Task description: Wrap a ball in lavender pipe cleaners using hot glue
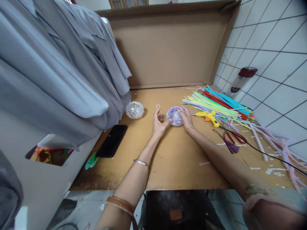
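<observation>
Clear glitter ball (176, 116), steadied at table centre between two hands.
Cupped at 3 o'clock by the right hand (187, 120); braced at 9 o'clock by the half-open left hand (158, 122), against rolling. Second ball (134, 109) at 9 o'clock, glue gun (208, 117) at 3 o'clock, kept within reach.

Clear purple-tinted glittery ball (176, 116), resting on brown tabletop, cupped between both hands

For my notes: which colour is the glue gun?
Yellow glue gun, orange trigger; head view.
</observation>
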Available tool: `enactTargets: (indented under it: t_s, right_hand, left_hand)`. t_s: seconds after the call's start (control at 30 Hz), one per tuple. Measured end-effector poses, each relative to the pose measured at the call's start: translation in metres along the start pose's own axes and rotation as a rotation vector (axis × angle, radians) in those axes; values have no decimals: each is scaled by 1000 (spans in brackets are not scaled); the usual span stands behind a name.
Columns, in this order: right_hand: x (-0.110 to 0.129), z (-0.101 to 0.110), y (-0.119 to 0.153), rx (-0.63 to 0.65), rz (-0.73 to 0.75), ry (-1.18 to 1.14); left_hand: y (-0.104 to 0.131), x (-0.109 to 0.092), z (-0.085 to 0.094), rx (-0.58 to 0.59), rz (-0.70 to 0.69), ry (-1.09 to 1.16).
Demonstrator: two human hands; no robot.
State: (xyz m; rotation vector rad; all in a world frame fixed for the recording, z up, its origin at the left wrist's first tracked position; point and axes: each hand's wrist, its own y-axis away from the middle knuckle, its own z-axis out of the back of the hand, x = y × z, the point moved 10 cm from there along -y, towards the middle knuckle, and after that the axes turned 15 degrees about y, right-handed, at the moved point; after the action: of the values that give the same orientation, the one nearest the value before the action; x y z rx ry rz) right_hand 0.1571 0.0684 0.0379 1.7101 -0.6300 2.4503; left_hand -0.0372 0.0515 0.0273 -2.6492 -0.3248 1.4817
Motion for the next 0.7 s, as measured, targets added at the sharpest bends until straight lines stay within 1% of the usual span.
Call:
enactTargets:
  t_s: [0.03, 0.07, 0.1, 0.13, 0.2, 0.27, 0.33, 0.43, 0.53, 0.57, 0.7]
  right_hand:
    - [-7, -1, -2, 0, -49, -64]
    - [-13, -3, -3, 4, -86, -131]
    - [-16, -6, -3, 10, -112, -195]
    - [-17, -9, -4, 19, -126, -249]
    - [-15, -14, -4, 35, -112, -309]
    - [-10, -16, -5, 42, -62, -310]
    - [-8, -15, -5, 27, -22, -299]
    - [-13, -8, -5, -50, -36, -291]
    - [-16, 1, -5, -137, -46, -237]
    - [-16, 3, -5, -156, -46, -220]
    - [-20, 6, -6, -179, -59, -201]
  left_hand:
    - [-1, 13, 0, 6, 94, 25]
    - [-1, 23, -4, 39, 164, 42]
    - [0, 28, -8, 79, 192, 55]
    - [0, 29, -12, 114, 188, 67]
    - [-1, 24, -15, 147, 134, 72]
    - [-3, 18, -11, 142, 82, 54]
    - [-6, 17, -8, 146, 74, 7]
    - [-9, 18, -7, 192, 63, -99]
    - [-8, 17, -11, 250, -13, -156]
    - [-7, 19, -13, 267, -21, -145]
    - [-4, 39, -19, 315, 40, -93]
